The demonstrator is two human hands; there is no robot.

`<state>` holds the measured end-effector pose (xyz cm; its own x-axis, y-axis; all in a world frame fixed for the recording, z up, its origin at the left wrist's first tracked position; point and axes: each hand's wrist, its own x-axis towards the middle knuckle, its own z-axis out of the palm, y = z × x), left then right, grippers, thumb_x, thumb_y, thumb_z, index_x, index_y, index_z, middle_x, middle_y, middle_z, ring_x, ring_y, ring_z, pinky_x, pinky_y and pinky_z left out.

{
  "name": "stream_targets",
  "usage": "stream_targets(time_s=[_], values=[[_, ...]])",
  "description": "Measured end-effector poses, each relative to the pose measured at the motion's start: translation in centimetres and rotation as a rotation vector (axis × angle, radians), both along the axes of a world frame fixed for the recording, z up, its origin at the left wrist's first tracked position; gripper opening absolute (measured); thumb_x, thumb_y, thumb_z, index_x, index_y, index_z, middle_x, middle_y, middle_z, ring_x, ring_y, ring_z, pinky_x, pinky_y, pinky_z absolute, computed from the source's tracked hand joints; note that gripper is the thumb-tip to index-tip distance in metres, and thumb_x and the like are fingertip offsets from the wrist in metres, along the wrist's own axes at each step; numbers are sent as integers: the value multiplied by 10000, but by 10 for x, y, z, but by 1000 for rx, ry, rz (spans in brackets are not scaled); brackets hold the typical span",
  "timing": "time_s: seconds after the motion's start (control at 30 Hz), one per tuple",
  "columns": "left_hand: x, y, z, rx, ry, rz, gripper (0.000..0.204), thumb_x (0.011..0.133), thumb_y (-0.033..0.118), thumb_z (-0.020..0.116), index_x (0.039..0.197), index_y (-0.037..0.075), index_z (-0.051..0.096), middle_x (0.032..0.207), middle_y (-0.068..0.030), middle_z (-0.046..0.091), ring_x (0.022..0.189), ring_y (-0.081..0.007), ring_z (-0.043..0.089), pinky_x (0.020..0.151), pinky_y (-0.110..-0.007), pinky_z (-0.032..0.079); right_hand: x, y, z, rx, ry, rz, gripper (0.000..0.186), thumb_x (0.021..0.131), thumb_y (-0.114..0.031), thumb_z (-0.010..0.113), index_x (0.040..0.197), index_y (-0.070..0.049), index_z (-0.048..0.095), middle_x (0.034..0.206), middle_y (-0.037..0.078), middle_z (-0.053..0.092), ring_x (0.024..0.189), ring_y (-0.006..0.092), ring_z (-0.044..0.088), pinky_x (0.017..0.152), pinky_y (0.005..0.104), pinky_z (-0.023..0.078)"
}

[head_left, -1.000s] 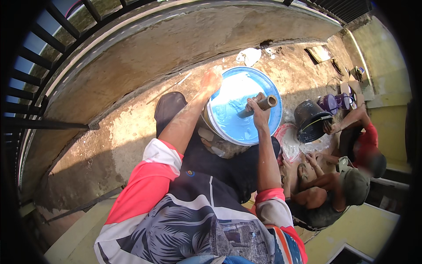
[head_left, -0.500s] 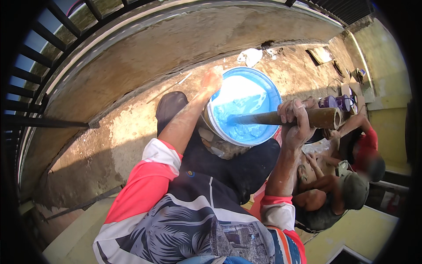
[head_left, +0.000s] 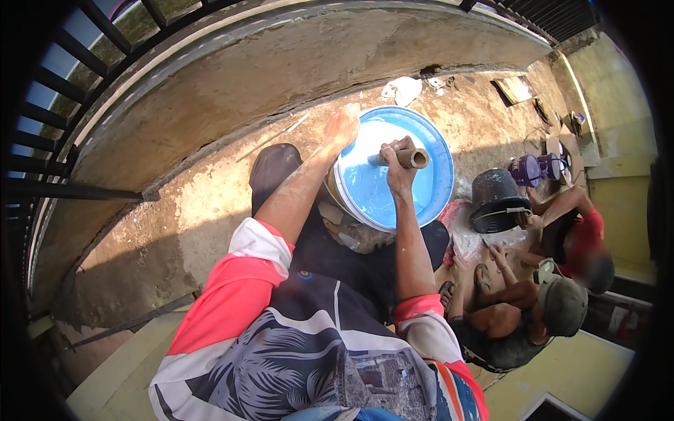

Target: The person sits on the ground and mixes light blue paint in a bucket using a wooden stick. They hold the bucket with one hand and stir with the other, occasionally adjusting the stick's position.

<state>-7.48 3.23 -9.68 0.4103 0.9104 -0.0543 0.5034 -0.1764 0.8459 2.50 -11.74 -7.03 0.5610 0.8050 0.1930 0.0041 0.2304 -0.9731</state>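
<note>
Just beyond the person's dark trousers (head_left: 277, 172) stands a large round bucket (head_left: 444, 172), pale outside and blue within, holding glossy blue liquid (head_left: 372, 193) with a whitish glare across its far part. A hollow brown tube (head_left: 419, 159) slants over the bucket's middle, its round open end up and to the right, its other end down toward the liquid. There the right hand (head_left: 398, 154) has its fingers wrapped firmly around the tube; the left hand (head_left: 342, 126) is at the bucket's left rim, fingers curled over it.

Around the bucket spreads rough brown ground (head_left: 196, 231), partly sunlit, partly shaded. Beyond the bucket runs a low stained wall (head_left: 281, 70); far to its left rise black railings (head_left: 56, 84). A thin stick (head_left: 270, 139) lies left of the bucket, a crumpled white bag (head_left: 402, 90) just beyond it. Right of the bucket, a co-worker in red (head_left: 586, 224) has a hand at a black pail (head_left: 495, 196), near purple tubs (head_left: 537, 168).
</note>
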Motion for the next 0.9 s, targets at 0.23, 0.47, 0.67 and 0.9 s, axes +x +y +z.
stream_targets(time_s=[0.23,0.47,0.67,0.9], values=[[2,3,-9,8,-20,-4,411,1012,318,349,1099,44,644,1142,-237,661,1097,-467,594,920,-549,465,8,-32,17,-207,99,175,217,825,9,676,806,-83,481,689,15,526,605,114,530,587,294,445],[-1,13,-24,46,-34,-9,435,1018,353,356,1096,39,647,1137,-253,661,1100,-470,596,913,-544,465,18,-54,147,-70,132,165,234,842,-11,711,822,-78,487,687,22,512,520,110,499,472,269,397],[1,9,-19,-8,-31,1,441,1006,372,366,1110,51,650,1143,-254,661,1110,-467,596,911,-540,468,25,-62,206,186,33,51,233,874,35,623,803,-86,437,625,21,482,494,99,441,498,271,382],[0,7,-11,-13,-38,10,438,1000,361,360,1092,41,645,1132,-250,665,1090,-470,602,897,-542,472,23,-37,139,201,-184,116,224,915,40,574,846,-89,405,631,36,465,559,122,446,541,285,390]])
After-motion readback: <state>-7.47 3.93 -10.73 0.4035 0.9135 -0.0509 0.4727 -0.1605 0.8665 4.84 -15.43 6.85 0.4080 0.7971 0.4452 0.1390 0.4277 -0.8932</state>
